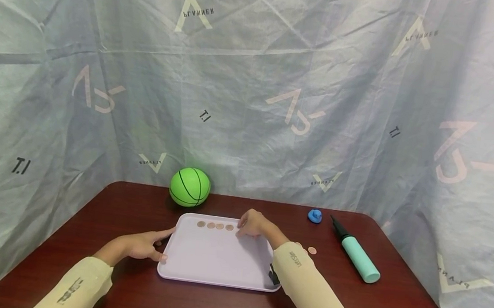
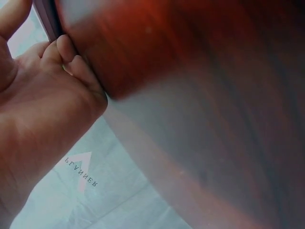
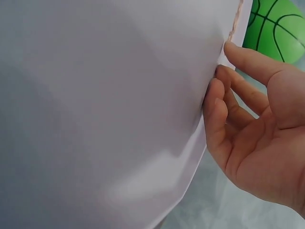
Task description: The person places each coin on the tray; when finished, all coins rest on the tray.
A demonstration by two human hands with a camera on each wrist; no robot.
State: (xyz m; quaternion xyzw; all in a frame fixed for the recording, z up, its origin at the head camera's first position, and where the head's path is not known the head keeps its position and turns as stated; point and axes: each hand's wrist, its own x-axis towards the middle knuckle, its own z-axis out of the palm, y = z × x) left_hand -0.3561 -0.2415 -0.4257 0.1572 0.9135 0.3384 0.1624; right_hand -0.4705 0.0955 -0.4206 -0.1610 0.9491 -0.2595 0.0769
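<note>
A pale lilac tray (image 1: 214,257) lies on the dark red table. Along its far edge is a row of several copper-coloured coins (image 1: 219,226). My left hand (image 1: 142,244) rests at the tray's left side, thumb tip on the rim and index finger stretched along the edge. At the right end of the coin row, my right hand (image 1: 252,223) touches the tray's surface with bent fingertips. In the right wrist view, thumb and fingers (image 3: 217,109) stand slightly apart against the tray; whether a coin is between or under them is hidden.
A green ball (image 1: 189,187) stands behind the tray. To the right are a blue rubber duck (image 1: 315,216), a teal hand pump (image 1: 359,258) with a black nozzle, and a loose coin (image 1: 312,250) beside the right sleeve. Grey printed cloth (image 1: 244,89) hangs around the table.
</note>
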